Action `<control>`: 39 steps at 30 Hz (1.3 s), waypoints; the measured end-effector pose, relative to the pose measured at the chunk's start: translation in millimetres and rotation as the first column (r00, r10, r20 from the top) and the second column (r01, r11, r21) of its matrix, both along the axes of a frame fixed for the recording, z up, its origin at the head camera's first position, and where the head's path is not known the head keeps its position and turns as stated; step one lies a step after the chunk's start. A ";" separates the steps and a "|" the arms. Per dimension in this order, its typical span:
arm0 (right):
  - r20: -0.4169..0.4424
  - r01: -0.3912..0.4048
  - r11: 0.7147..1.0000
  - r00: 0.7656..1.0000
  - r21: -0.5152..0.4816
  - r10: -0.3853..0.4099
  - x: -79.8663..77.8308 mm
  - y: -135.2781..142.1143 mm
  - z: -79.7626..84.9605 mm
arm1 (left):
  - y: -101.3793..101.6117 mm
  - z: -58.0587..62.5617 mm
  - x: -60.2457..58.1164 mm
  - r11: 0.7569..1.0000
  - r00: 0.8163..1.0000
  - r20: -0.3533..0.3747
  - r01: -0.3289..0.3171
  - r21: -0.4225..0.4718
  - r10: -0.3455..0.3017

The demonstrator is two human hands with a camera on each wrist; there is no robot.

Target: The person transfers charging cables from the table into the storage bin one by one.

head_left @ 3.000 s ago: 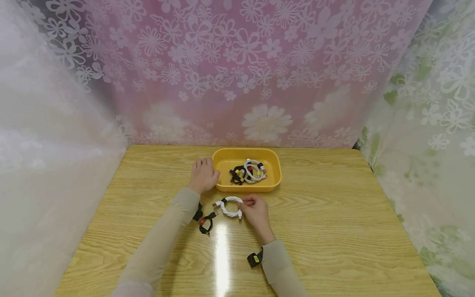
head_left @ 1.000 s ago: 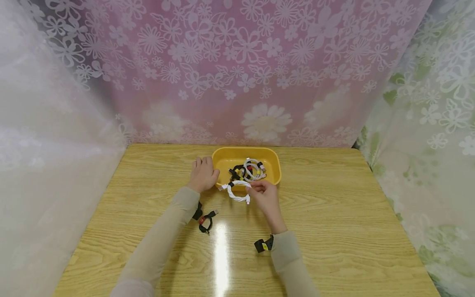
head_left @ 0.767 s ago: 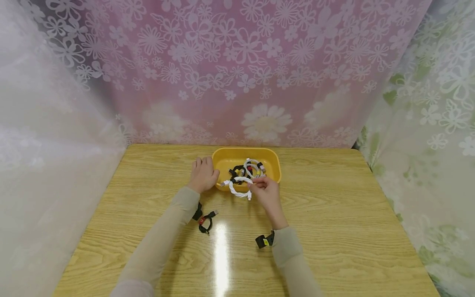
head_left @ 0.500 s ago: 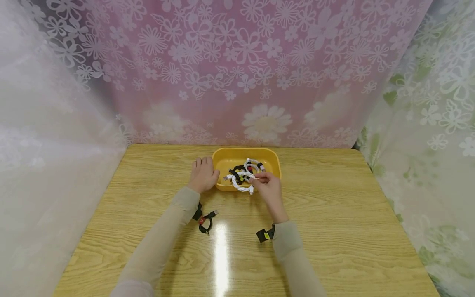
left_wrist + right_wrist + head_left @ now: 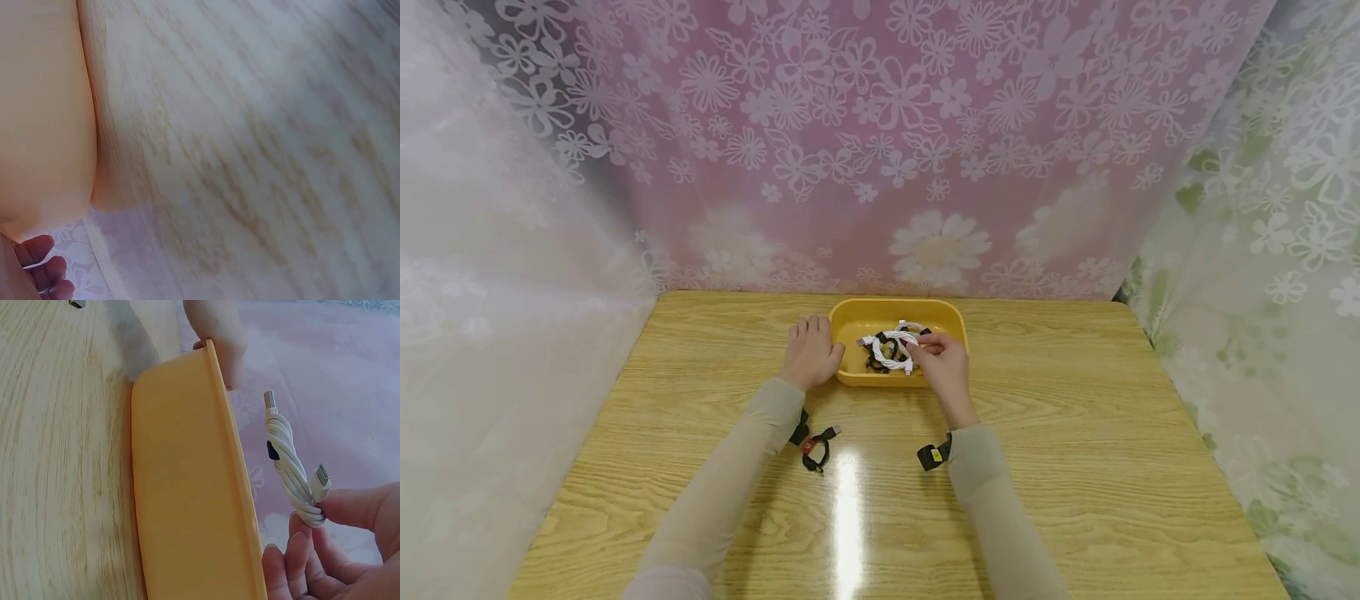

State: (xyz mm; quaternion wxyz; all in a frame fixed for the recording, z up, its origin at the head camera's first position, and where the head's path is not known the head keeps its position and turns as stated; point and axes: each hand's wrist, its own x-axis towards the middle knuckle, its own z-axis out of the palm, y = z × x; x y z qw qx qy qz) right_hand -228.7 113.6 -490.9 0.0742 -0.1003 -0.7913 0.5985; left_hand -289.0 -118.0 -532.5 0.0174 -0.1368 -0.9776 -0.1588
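Above the yellow plastic bin my right hand pinches a coiled white USB cable between thumb and fingers. In the right wrist view that white cable's bundle, with a dark strap and both plugs showing, hangs beside the bin's rim. My left hand grips the bin's left rim, thumb at the edge. Inside the bin lie another white coiled cable and dark cables, partly covered by the held coil. The left wrist view has the bin's side and a few fingertips.
A black coiled cable with a red tag lies on the wooden table, beside the left forearm. Black wrist straps with a camera are worn at the wrists. A pink floral curtain hangs behind the table.
My right hand has lifted the white cable off the table, carrying it away from me and slightly right until it is over the bin. The left hand has stayed on the rim.
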 end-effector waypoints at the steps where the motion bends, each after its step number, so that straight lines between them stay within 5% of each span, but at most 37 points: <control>1: 0.004 0.000 1.000 1.000 -0.002 0.000 -1.6 -0.4 -0.4 | -0.1 0.2 0.2 1.000 1.000 -0.002 0.000 0.001 0.000; 39: 0.121 0.022 1.000 0.992 0.008 -0.022 -49.3 -18.4 -21.1 | -1.3 0.4 0.0 1.000 1.000 0.011 -0.001 0.011 0.001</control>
